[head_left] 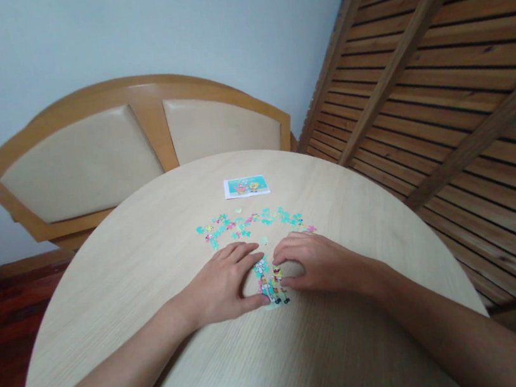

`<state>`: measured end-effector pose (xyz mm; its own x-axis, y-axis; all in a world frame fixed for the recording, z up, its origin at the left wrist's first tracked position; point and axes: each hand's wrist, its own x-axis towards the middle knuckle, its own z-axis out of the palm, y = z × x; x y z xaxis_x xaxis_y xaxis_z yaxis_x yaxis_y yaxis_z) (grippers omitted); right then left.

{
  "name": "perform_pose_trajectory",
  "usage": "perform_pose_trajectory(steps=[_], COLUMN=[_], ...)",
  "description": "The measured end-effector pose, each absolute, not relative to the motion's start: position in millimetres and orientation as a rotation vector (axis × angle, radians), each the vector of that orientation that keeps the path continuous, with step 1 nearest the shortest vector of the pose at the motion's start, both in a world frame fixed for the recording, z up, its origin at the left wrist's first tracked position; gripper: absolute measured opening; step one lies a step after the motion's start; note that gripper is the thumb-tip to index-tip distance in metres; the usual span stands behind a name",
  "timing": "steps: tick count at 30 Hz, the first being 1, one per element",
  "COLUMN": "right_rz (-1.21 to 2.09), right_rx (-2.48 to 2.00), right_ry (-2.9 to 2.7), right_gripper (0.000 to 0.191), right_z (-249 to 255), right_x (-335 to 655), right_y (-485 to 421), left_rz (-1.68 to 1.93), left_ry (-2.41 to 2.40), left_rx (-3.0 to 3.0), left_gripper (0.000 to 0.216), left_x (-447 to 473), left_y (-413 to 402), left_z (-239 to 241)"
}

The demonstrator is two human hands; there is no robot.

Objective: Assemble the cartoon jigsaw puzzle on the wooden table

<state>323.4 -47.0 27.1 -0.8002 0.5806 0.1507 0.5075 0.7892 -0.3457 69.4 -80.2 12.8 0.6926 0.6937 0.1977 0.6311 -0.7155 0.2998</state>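
Observation:
My left hand (pixel 220 283) rests on the table, its thumb and fingers curved around a joined strip of jigsaw puzzle pieces (pixel 262 276) with a tall pale cartoon figure. The thumb touches the strip's lower end, and the fingertips are at its upper end. From the other side, my right hand (pixel 316 262) has its thumb and forefinger at the edge of a narrower group of puzzle pieces (pixel 276 275) showing a yellow cartoon figure. The two groups lie side by side, partly covered by my fingertips. A pale loose piece (pixel 264 240) lies just beyond, between the hands.
Several loose puzzle pieces (pixel 239 227) are scattered in an arc past my hands. Behind them lies a picture card (pixel 246 187) with cartoon figures. The round wooden table (pixel 148 234) stands against a padded bench back (pixel 85 160), with a slatted wooden panel (pixel 413 69) on the right.

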Motion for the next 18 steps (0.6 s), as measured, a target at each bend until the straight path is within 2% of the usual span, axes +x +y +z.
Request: perform_pose_trajectory(steps=[7, 18], right_rz=[0.366, 0.470], right_rx=[-0.869, -0.792], right_ry=[-2.734, -2.749], right_gripper=[0.024, 0.019], right_z=[27.1, 31.7], right_x=[320.1, 321.0], right_y=[-49.4, -50.8], left_rz=[0.411, 0.439], left_ry=[1.083, 1.078], left_rx=[2.708, 2.697], left_gripper=[0.071, 0.070], left_x=[70.0, 69.6], left_y=[-80.2, -79.9], left_z=[12.9, 12.1])
